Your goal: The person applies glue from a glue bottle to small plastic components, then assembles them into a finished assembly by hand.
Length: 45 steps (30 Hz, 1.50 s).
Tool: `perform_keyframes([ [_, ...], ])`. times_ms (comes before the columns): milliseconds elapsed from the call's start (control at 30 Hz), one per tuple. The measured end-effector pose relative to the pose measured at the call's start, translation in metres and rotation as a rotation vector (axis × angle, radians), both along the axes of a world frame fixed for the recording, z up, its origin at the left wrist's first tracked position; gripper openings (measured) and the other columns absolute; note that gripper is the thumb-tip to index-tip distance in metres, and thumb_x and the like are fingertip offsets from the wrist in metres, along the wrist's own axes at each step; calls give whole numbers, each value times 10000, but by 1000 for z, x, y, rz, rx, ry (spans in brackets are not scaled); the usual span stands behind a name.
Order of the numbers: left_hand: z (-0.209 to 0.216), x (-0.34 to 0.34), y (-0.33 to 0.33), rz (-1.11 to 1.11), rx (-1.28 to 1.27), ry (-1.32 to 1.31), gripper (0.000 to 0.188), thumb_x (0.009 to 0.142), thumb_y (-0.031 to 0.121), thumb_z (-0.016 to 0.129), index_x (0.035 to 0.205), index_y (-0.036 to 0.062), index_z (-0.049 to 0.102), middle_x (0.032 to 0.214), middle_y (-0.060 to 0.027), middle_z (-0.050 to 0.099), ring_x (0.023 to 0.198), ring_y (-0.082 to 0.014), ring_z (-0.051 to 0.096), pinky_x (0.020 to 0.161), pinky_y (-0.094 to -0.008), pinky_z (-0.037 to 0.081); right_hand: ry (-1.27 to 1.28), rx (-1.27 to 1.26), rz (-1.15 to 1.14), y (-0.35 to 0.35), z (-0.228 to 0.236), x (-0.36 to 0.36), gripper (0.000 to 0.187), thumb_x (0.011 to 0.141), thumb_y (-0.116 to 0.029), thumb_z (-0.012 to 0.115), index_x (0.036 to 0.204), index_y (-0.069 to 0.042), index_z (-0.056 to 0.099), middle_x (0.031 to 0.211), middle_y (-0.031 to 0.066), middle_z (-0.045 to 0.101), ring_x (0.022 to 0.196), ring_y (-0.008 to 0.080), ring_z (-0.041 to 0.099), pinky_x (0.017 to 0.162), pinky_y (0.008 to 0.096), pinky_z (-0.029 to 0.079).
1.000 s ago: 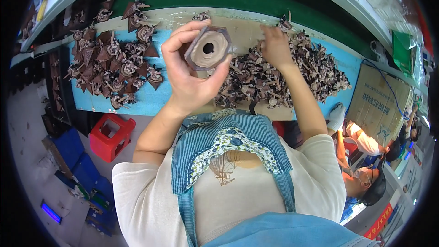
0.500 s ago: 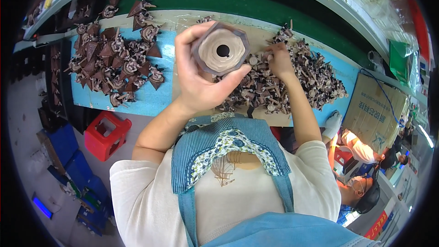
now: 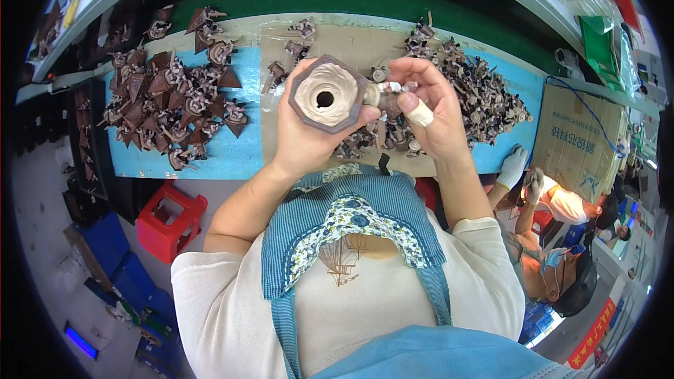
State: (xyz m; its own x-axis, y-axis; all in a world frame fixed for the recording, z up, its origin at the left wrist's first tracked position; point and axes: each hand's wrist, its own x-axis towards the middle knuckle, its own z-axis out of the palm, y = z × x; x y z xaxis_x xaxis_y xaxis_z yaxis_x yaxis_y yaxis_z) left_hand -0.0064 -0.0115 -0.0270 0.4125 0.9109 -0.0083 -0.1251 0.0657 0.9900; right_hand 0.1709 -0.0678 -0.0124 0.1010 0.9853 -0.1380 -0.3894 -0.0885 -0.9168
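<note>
Piece (image 3: 342, 100), hollow and faceted, clamped in left hand (image 3: 303, 146), beside small brown part (image 3: 390, 102) gripped in right hand (image 3: 445, 116), above heaped figurines (image 3: 484, 98).

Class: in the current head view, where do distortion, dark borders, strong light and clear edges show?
Head view: the worktable bows along its far edge; black corners surround the round image; strong light hits a co-worker's sleeve at right; the many-sided piece in the left hand has clear edges.

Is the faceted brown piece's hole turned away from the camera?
No, the left hand holds the faceted brown piece with its dark hole facing the camera.
</note>
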Motion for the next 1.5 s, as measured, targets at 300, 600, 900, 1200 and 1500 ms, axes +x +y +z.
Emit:
perform_keyframes([
  [300,8,6,-2,-125,175,-109,563,655,43,831,1107,5,497,973,-63,630,874,-123,601,778,-271,495,424,-227,99,-21,0,-5,365,859,-134,654,1155,-17,474,1023,97,594,819,155,622,709,285,519],
  [600,8,24,-9,-5,-299,-230,282,755,28,746,987,10,586,990,-57,649,856,-109,605,748,-252,498,-211,13,-84,-23,1,-13,303,854,-104,655,1103,-25,501,978,34,561,871,97,536,763,248,462],
  [900,19,27,-8,10,-224,-105,351,696,51,802,975,24,590,918,-24,634,871,-101,591,789,-257,485,-473,152,-47,-17,4,4,319,850,-73,648,1124,-24,492,1040,50,562,894,106,553,806,249,457],
  [1200,20,2,11,-307,-70,-38,758,600,138,860,1208,25,420,1087,-83,559,996,-145,552,872,-290,451,-483,309,118,-1,37,26,288,774,-58,668,1005,-36,498,967,73,529,852,141,511,763,276,424],
  [1500,38,4,14,-360,283,125,656,602,153,779,1155,5,458,885,-132,628,818,-223,655,728,-303,506,-1281,663,313,24,78,5,313,587,-24,657,854,-36,495,790,91,493,713,258,504,639,358,379],
])
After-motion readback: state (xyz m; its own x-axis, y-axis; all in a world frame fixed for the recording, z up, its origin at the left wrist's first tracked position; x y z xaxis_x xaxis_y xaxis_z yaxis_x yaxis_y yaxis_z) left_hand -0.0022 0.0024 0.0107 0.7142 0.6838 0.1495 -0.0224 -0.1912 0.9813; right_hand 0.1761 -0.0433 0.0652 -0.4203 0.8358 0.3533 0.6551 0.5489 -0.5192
